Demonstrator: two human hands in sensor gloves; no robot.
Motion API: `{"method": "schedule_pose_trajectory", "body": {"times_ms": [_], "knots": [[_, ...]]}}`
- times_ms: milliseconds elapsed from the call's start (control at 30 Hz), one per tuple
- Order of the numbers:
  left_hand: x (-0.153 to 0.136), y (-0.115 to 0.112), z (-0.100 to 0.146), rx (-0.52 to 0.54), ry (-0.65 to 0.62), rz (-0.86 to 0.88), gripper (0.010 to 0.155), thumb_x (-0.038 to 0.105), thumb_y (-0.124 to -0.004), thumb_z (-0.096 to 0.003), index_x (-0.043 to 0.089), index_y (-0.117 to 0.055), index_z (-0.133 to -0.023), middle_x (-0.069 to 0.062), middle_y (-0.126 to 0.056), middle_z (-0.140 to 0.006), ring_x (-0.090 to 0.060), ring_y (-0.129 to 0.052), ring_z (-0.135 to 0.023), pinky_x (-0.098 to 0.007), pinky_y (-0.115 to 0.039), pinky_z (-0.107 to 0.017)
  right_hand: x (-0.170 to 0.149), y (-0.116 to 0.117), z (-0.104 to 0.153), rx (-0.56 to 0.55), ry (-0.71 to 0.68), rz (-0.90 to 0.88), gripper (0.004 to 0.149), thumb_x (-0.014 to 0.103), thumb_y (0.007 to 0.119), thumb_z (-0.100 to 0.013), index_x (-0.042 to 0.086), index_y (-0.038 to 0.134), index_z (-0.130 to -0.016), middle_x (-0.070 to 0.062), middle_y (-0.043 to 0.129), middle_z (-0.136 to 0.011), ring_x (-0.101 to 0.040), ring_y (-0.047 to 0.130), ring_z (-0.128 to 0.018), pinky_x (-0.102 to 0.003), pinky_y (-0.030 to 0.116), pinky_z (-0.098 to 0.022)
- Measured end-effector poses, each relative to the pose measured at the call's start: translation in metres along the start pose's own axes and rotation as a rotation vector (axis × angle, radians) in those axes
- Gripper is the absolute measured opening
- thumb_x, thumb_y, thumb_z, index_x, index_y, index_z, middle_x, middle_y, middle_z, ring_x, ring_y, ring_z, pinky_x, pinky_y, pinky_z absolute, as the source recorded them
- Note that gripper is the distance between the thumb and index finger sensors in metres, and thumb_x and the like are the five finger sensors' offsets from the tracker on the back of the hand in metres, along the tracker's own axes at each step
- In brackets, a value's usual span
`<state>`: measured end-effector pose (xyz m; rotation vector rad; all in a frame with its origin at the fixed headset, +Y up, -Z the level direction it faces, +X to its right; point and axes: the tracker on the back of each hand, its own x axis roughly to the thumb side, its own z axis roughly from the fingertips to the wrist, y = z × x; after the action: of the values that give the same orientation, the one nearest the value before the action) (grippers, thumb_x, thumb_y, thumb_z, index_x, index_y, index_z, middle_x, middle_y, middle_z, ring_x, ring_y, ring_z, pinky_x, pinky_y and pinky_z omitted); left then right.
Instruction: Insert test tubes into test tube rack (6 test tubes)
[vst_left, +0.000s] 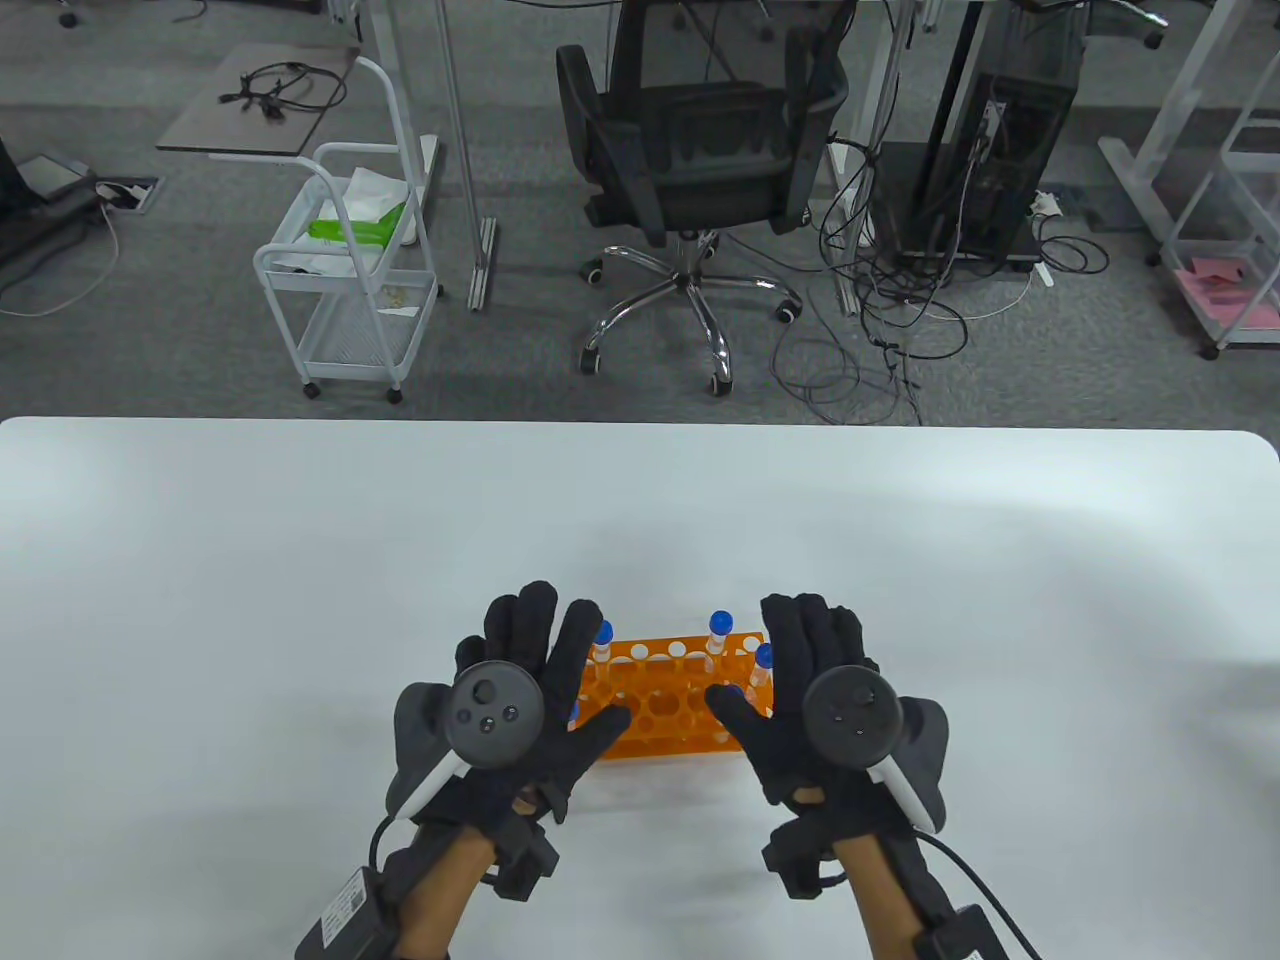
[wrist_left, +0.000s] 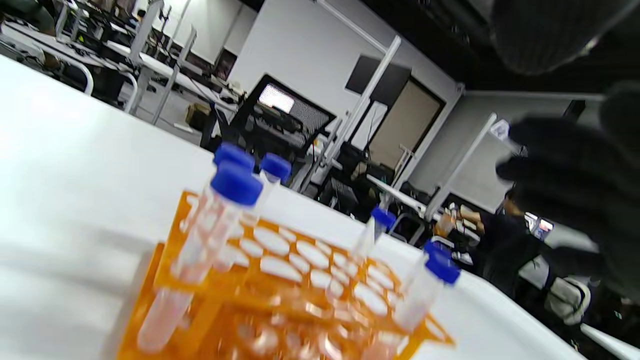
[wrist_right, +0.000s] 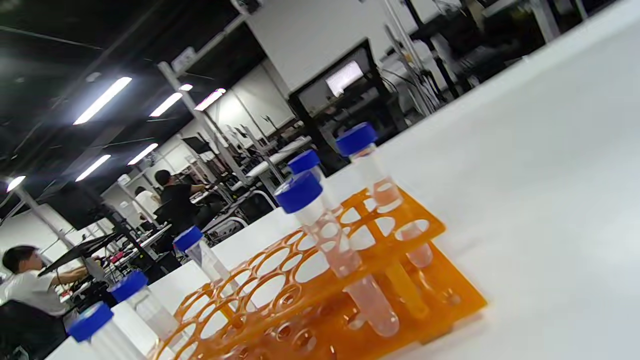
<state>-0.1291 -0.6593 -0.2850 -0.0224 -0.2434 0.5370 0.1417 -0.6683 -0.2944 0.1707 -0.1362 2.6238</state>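
An orange test tube rack (vst_left: 660, 705) stands on the white table (vst_left: 640, 520) near its front edge. Several clear tubes with blue caps (vst_left: 720, 622) stand upright in its holes, grouped at both ends. My left hand (vst_left: 560, 690) is spread open over the rack's left end and holds nothing. My right hand (vst_left: 778, 690) is spread open over the right end, also empty. The left wrist view shows the rack (wrist_left: 300, 280) close up with a capped tube (wrist_left: 236, 182) at its near corner. The right wrist view shows the rack (wrist_right: 350, 280) with a tube (wrist_right: 299, 192) in it.
Beyond the table's far edge are a black office chair (vst_left: 700, 170) and a white trolley (vst_left: 350, 280) on the floor. Cables run from both wrists toward the bottom edge. I see no loose tubes on the table.
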Motion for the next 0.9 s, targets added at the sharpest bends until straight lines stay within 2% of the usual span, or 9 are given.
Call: {"method": "schedule_pose_trajectory", "body": {"times_ms": [67,267,367,667,900], "knots": [[-0.002,-0.007,-0.001,-0.028,0.015,-0.008,0.082,0.068,-0.068,-0.0423,0.051,-0.017,-0.103,0.007,0.005,-0.114,-0.025,0.001,-0.107,-0.062,-0.011,-0.074,0.009,0.005,0.002,-0.030,-0.052,0.068,0.096,0.087,0.051,-0.036,0.036,0.016,-0.110,-0.003,0.019,-0.121,-0.044,0.017,-0.111,-0.072,0.033,-0.070],[-0.007,-0.012,0.000,-0.053,0.025,-0.006,0.082,0.068,-0.068,-0.0423,0.052,-0.014,-0.102,0.007,0.008,-0.113,-0.025,0.005,-0.106,-0.063,-0.006,-0.072,0.018,0.021,0.005,0.055,-0.083,0.132,0.097,0.088,0.047,-0.034,0.039,0.012,-0.109,-0.002,0.013,-0.121,-0.044,0.009,-0.111,-0.073,0.027,-0.070],[-0.007,-0.014,0.001,-0.043,0.021,-0.042,0.081,0.067,-0.068,-0.0423,0.052,-0.016,-0.102,0.008,0.007,-0.113,-0.024,0.006,-0.106,-0.062,-0.003,-0.071,0.017,0.026,0.004,0.045,-0.104,0.163,0.096,0.088,0.047,-0.033,0.039,0.015,-0.110,-0.002,0.016,-0.121,-0.044,0.009,-0.111,-0.074,0.028,-0.069],[-0.014,-0.027,-0.002,-0.078,0.046,-0.117,0.081,0.067,-0.068,-0.0419,0.052,-0.016,-0.102,0.008,0.007,-0.113,-0.023,0.008,-0.104,-0.062,-0.001,-0.070,0.012,0.036,0.000,0.143,-0.090,0.200,0.095,0.087,0.045,-0.033,0.040,0.014,-0.109,-0.001,0.012,-0.121,-0.044,0.004,-0.109,-0.076,0.025,-0.067],[-0.018,-0.035,-0.004,-0.111,0.059,-0.139,0.080,0.066,-0.067,-0.0421,0.051,-0.016,-0.102,0.007,0.007,-0.113,-0.023,0.008,-0.104,-0.062,0.000,-0.070,0.006,0.037,-0.004,0.144,-0.073,0.210,0.095,0.086,0.045,-0.033,0.039,0.013,-0.109,-0.002,0.013,-0.121,-0.044,0.004,-0.108,-0.076,0.025,-0.067]]}}
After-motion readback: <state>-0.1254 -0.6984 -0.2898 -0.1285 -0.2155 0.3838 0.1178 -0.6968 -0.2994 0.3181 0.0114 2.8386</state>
